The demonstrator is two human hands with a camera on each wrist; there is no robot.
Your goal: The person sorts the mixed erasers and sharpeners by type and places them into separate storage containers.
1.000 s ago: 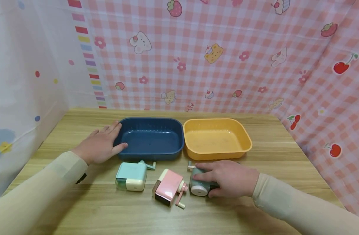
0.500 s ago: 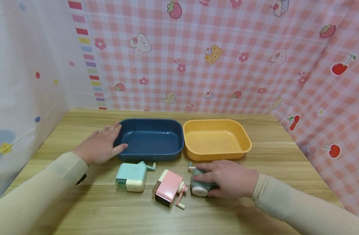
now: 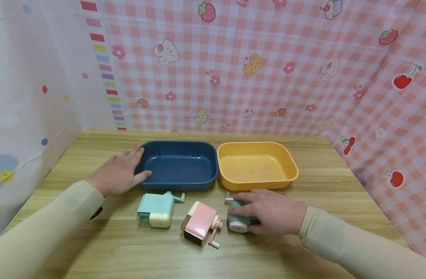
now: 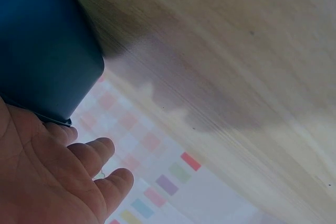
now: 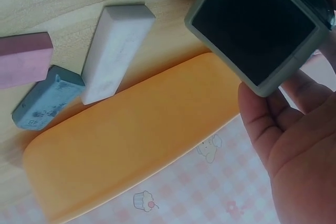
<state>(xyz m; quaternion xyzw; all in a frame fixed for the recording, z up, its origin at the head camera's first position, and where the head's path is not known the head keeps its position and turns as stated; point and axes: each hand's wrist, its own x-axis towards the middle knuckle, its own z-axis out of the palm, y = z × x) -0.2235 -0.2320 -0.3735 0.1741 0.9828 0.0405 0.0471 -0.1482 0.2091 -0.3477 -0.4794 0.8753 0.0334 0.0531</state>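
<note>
Our right hand (image 3: 275, 213) curls its fingers (image 3: 245, 209) round the grey sharpener (image 3: 237, 218), now slightly further right, seemingly secured; our left hand (image 3: 118, 175), fingers spread, touches the blue tray (image 3: 179, 168).

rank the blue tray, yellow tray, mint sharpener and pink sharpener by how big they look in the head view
1. Blue tray and yellow tray: too alike to rank
2. Mint sharpener and pink sharpener: also too alike

Grey-green sharpener (image 3: 238, 219) with a crank (image 3: 228, 199) and white disc (image 3: 238, 227), gripped in the right hand (image 3: 272, 212); upright, round-cornered blue tray (image 3: 179, 170) touching the left hand (image 3: 117, 173).
</note>
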